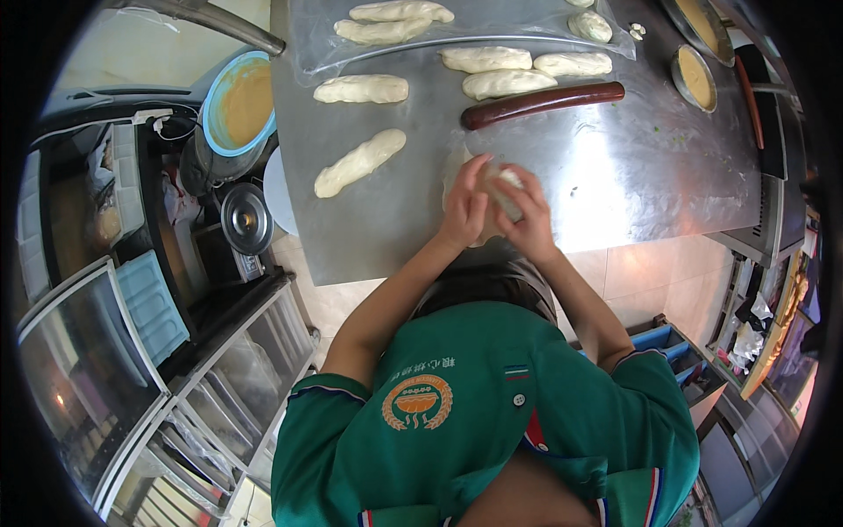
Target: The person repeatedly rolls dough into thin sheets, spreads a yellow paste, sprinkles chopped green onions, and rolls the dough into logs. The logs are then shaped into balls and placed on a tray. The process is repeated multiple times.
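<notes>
At the near side of the metal table [386,250] both hands work on one pale piece of dough [507,204]. My left hand [465,209] curls its fingers against the dough's left side. My right hand [529,215] has its fingers bent over the dough from the right, slightly blurred. Part of the dough lies flat and thin on the metal, and the hands hide much of the rest. Just beyond the hands lies a dark red-brown rolling pin [544,105]. A long dough roll [360,163] lies slanted to the left, with another dough roll [361,89] farther back.
Several dough rolls [486,59] lie behind the rolling pin, and others rest beneath clear plastic sheeting [492,19] at the back. Metal bowls of yellowish filling [695,77] stand at the far right. A blue basin [211,119] and a round metal lid [247,220] are on the left.
</notes>
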A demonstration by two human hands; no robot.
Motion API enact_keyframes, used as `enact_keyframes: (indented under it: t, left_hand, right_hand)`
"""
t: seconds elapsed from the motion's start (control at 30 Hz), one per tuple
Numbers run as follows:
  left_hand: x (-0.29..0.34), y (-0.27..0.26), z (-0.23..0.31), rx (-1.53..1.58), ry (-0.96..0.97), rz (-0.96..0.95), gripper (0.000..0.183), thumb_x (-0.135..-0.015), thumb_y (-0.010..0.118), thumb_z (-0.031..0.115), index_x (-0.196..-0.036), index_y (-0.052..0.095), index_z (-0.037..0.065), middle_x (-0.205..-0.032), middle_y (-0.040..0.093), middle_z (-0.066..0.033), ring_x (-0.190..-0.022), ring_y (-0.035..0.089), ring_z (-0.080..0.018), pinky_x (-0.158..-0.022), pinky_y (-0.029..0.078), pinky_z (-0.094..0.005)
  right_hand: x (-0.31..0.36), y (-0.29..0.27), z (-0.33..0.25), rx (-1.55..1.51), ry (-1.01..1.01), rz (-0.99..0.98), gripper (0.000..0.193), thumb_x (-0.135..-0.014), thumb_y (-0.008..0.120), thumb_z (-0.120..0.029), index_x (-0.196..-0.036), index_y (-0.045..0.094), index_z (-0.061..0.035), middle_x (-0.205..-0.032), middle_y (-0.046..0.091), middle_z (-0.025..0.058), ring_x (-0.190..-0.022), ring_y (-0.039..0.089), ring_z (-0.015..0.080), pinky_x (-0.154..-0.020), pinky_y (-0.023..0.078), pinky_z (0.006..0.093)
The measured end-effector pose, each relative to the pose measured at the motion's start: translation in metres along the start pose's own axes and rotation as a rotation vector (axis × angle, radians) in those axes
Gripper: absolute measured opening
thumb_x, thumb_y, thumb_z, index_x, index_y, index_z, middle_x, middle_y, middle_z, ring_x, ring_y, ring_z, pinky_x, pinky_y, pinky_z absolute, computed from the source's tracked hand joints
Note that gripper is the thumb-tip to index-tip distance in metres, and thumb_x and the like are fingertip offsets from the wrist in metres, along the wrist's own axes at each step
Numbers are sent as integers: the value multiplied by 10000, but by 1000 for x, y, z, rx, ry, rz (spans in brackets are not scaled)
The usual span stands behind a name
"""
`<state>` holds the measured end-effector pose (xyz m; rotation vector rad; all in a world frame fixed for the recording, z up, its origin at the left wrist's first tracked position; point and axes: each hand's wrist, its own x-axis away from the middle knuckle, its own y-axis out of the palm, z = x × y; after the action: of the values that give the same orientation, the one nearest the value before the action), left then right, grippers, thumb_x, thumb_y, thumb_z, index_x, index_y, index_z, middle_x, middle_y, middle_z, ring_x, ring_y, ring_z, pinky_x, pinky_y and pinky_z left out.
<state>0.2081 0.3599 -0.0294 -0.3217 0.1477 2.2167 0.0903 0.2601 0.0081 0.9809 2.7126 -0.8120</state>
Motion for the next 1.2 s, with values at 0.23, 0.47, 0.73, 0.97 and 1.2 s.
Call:
enact_keyframes:
  t: [0.23,0.47,0.73,0.97,1.2]
  left_hand:
    - [7,-23,-9,29,-1,139,703,-1082,355,542,-1467,429,-42,-1470,514,-197,-1356,498,-326,-1161,358,-443]
    - [-1,-22,5,-61,-9,69,690,-1093,327,521,-1493,428,-33,-1518,486,-189,-1411,452,-325,-1182,321,-424]
    - [-75,-58,5,-337,124,-354,474,-1045,487,319,-1409,565,25,-1467,556,-172,-1383,496,-341,-1168,364,-453]
    - [-21,-92,25,-786,389,-1039,653,-891,695,474,-1395,580,74,-1490,537,-133,-1377,490,-339,-1189,334,-537]
    - [22,-117,57,-1010,377,-1150,740,-785,780,438,-1411,560,110,-1283,618,-101,-1237,569,-278,-1106,428,-477]
  right_hand:
    - [11,26,1,108,-81,-1,702,-681,860,-110,-1340,622,-82,-1548,401,213,-1415,388,447,-1158,342,538]
    - [0,27,-24,36,147,-79,672,-767,763,-9,-1408,572,-79,-1539,409,229,-1395,431,444,-1132,411,470]
    - [4,10,-44,-36,135,-114,518,-914,667,-50,-1418,544,-52,-1542,410,210,-1384,467,371,-1095,452,450]
    - [9,-28,3,-160,536,55,213,-1007,620,-62,-1197,686,8,-1023,727,80,-911,682,135,-831,551,277]
    - [26,-28,6,-131,531,3,208,-945,673,-21,-1149,706,-3,-1011,722,122,-828,709,204,-730,567,315]
